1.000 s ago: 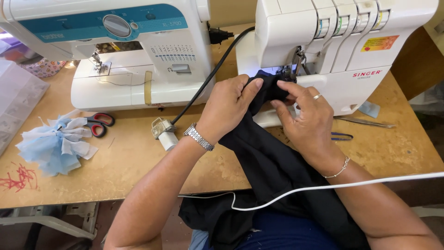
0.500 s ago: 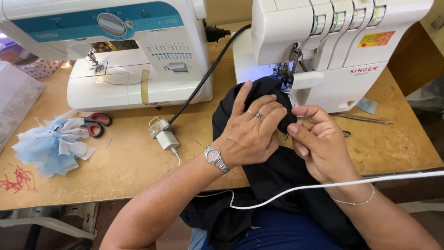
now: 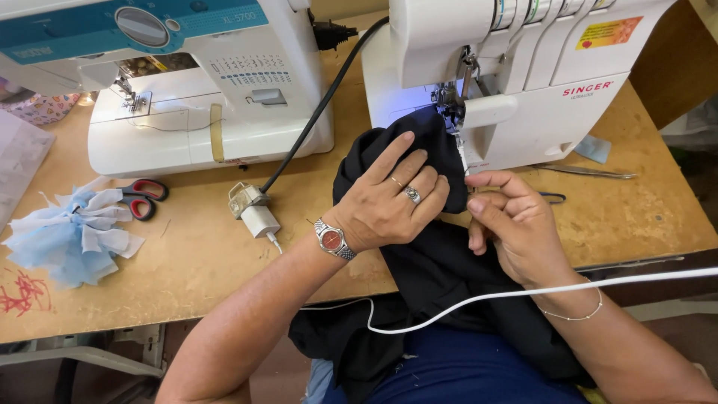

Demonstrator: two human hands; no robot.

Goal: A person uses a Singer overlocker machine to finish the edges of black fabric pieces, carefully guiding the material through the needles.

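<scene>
A black piece of fabric (image 3: 430,262) runs from my lap up onto the wooden table (image 3: 187,269) and under the needle area of a white overlock machine (image 3: 523,82). My left hand (image 3: 389,198) lies flat on the fabric with fingers spread, pressing it just in front of the machine's foot. It wears rings and a wristwatch. My right hand (image 3: 508,221) is curled at the fabric's right edge next to the machine, its fingertips pinching that edge.
A white and teal sewing machine (image 3: 187,82) stands at the left with a black power cord (image 3: 314,120) and a white plug adapter (image 3: 254,213). Red-handled scissors (image 3: 142,198) and a blue fabric bundle (image 3: 71,232) lie at far left. Tweezers (image 3: 591,173) rest right. A white cable (image 3: 523,292) crosses my lap.
My left hand has shifted from gripping the fabric at the machine's foot to lying flat on top of it. My right hand has drawn back to the fabric's right edge.
</scene>
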